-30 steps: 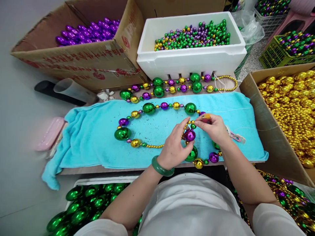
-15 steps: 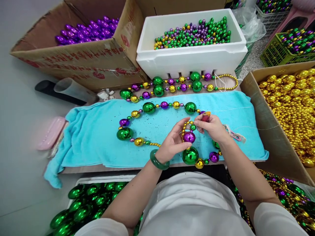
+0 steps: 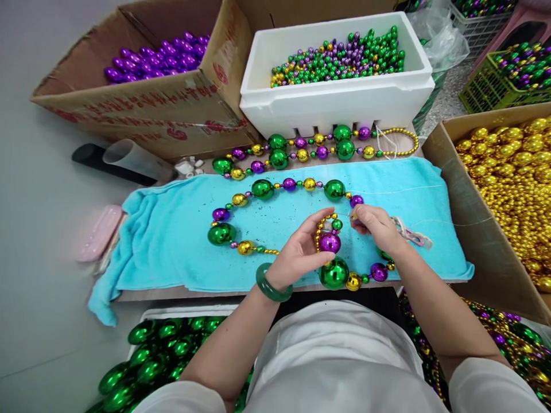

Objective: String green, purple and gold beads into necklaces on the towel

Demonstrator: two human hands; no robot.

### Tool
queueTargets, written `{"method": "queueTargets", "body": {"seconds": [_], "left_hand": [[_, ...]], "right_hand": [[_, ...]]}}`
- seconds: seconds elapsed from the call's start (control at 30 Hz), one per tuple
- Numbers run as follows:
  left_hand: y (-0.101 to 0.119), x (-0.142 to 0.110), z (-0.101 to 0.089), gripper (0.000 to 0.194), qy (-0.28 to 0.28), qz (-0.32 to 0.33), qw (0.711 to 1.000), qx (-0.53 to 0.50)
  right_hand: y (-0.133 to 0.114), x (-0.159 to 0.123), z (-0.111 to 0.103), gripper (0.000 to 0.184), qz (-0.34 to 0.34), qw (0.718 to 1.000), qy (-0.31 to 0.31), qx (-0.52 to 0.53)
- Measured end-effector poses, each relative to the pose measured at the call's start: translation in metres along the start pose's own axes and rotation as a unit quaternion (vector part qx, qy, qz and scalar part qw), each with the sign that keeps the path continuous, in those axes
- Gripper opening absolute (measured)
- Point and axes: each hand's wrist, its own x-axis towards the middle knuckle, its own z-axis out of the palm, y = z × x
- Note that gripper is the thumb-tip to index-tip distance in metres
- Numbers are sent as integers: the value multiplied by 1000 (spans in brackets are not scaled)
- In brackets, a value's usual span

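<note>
Your left hand (image 3: pixel 297 252) held the bead strand (image 3: pixel 334 273) near the front edge of the towel (image 3: pixel 172 229); right hand (image 3: pixel 376 226), just apart, pinched a mostly hidden object (image 3: pixel 353 217). You had room toward the towel's left end.

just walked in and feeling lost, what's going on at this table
A person is working on a strand of beads in green, purple and gold, much of it curved across a blue towel. The left hand holds one part up, with small gold beads looped there. The right hand is just beside it, closed on a small object mostly hidden from view. Another strand lies beyond, near the white foam box.
</note>
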Motion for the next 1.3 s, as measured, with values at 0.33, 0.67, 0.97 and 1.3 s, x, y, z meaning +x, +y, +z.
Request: {"method": "queueTargets", "body": {"seconds": [0.33, 0.67, 0.97, 1.3], "left_hand": [[5, -1, 8, 72, -9, 0, 998, 68], [5, -2, 8, 75, -1, -22, 998, 52], [4, -3, 6, 84, -11, -20, 999, 40], [-1, -3, 0, 86, -43, 2, 999, 27]], "right_hand": [[-3, -2, -5, 35, -46, 990, 10, -130], [-6, -3, -5, 29, -50, 982, 17, -179], [-8, -1, -5, 28, -50, 979, 25, -196], [-5, 2, -9, 36, -59, 984, 53, -162]]}}
